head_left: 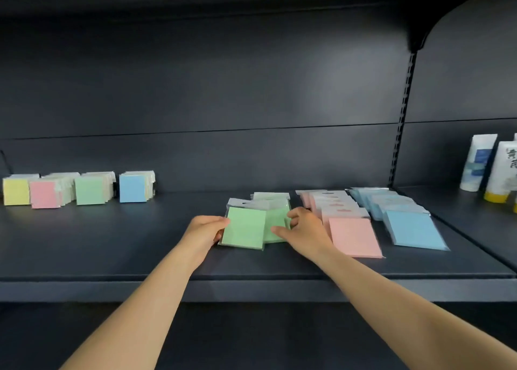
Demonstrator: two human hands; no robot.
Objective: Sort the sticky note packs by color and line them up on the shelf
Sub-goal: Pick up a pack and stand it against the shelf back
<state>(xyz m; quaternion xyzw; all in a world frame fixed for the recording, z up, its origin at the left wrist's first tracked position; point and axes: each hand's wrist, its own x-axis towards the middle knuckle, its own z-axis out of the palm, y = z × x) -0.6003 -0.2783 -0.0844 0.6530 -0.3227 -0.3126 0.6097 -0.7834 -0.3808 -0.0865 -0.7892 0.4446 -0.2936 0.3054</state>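
Yellow, pink, green and blue upright stacks [75,189] stand in a row at the far left of the shelf [140,244], apparently stock not yet laid out, though that is a judgement. Moving right, the left hand [205,230] grips the left edge of the front green pack [244,228], fingers curled round it. Just beside it, the right hand [303,230] rests bent fingers on the green packs behind [275,216]; whether it grips them I cannot tell. This green line looks short and half-made. Next comes a finished-looking overlapping pink line [354,237], then a blue line [414,230]. No yellow line is laid down yet. White tubes [486,165] stand at far right.
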